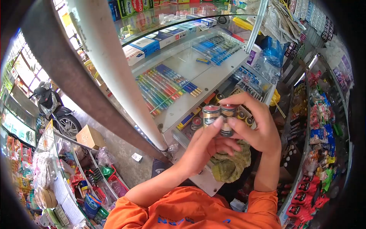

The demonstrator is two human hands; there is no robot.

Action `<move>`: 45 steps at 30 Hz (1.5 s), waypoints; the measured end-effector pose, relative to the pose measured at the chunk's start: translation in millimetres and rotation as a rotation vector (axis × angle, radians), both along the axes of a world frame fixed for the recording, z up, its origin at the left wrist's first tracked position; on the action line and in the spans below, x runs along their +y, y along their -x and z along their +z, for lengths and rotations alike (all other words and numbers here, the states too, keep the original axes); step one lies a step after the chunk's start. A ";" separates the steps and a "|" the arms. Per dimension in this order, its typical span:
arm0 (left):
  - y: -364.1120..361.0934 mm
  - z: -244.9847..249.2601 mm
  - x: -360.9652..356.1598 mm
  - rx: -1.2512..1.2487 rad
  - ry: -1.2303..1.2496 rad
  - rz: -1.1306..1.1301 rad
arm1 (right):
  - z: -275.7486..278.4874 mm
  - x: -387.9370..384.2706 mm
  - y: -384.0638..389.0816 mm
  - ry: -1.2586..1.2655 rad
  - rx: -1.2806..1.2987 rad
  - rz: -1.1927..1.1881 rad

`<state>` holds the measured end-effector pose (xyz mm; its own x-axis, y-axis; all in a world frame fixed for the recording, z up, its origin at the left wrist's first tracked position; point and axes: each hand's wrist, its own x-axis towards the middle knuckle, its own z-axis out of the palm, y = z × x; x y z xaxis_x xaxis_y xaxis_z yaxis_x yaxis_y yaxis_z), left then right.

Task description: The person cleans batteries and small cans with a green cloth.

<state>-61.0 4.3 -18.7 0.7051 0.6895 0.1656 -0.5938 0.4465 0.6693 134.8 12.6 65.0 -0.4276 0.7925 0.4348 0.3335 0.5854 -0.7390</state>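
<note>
Two thick, dark-and-gold batteries (211, 113) with reddish tops stand side by side between my hands, above an open display drawer. My left hand (200, 149) grips them from the lower left, its thumb pressed against their front. From the right, my right hand (256, 124) curls round them, index finger across the top and thumb on the front. Just below hangs a crumpled olive-green cloth (231, 163), partly behind my left fingers. More round batteries (248, 121) sit in the drawer behind my right hand, partly hidden.
A glass case beyond holds rows of pens (158, 89), blue packs (217, 47) and flat boxes (146, 46). A white post (114, 68) rises at left. Snack packets (320, 129) fill the right-hand shelf. A cardboard box (90, 136) and a motorbike (57, 110) stand at left.
</note>
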 end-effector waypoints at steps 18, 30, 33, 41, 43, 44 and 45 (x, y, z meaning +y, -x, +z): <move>-6.2 -3.9 17.6 0.025 -0.133 0.489 | -49.3 -65.6 -0.7 0.094 -0.279 -0.424; -22.2 19.7 -13.7 0.209 -0.432 0.608 | -59.6 -82.8 77.0 -0.204 0.166 -0.268; -27.0 23.8 -29.6 0.636 -0.705 0.749 | -54.0 -56.8 69.1 -0.308 0.335 -0.443; -19.1 3.4 -42.4 0.422 -0.524 0.627 | -55.0 -68.4 81.8 -0.357 0.251 -0.465; -26.6 -8.9 -60.1 0.462 -0.566 0.451 | 3.6 -87.8 94.4 -0.297 0.655 -0.184; -31.3 -13.1 -67.9 0.441 -0.606 0.368 | -3.7 -84.5 85.5 -0.298 0.646 -0.186; -34.3 -14.9 -70.9 0.401 -0.620 0.422 | -18.2 -78.2 69.5 -0.332 0.439 -0.252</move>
<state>-26.8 -66.6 -33.5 0.4951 0.7747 0.3932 -0.2939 -0.2766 0.9149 65.3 -65.5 46.7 0.0315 0.6376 0.7697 0.1972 0.7510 -0.6301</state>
